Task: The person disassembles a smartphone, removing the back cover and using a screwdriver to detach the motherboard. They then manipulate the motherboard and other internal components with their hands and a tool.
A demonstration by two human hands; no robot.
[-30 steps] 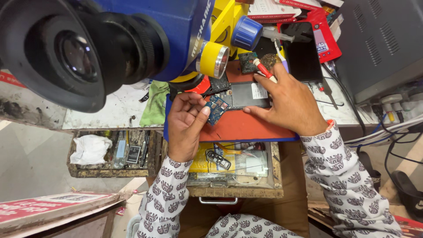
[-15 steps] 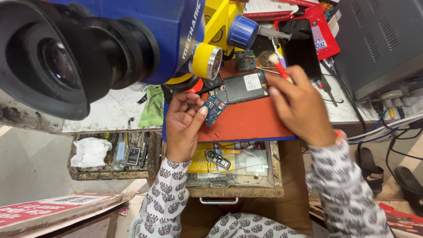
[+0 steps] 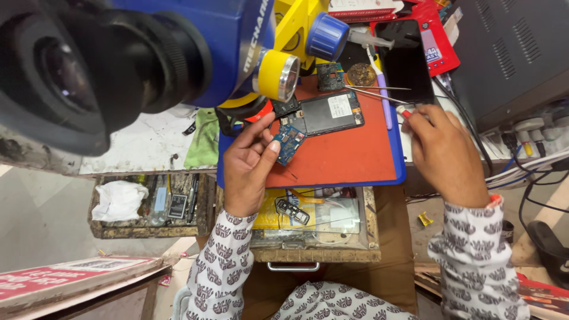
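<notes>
two hands at work in the head view, under a blue and yellow microscope (image 3: 237, 53). left hand (image 3: 249, 163) pinching a small blue circuit board (image 3: 289, 142) at the near left edge of the red mat (image 3: 344, 154), just below the opened phone (image 3: 329, 114). right hand (image 3: 441, 148) closed round a red-tipped tool (image 3: 404, 111) at the mat's right rim, apart from the phone. probably mid-repair, board lifted out; next likely calls for bringing tool tip to board steadily.

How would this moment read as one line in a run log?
left hand: holds small blue circuit board | right hand: grips red-tipped tool | opened phone: on red mat
</notes>
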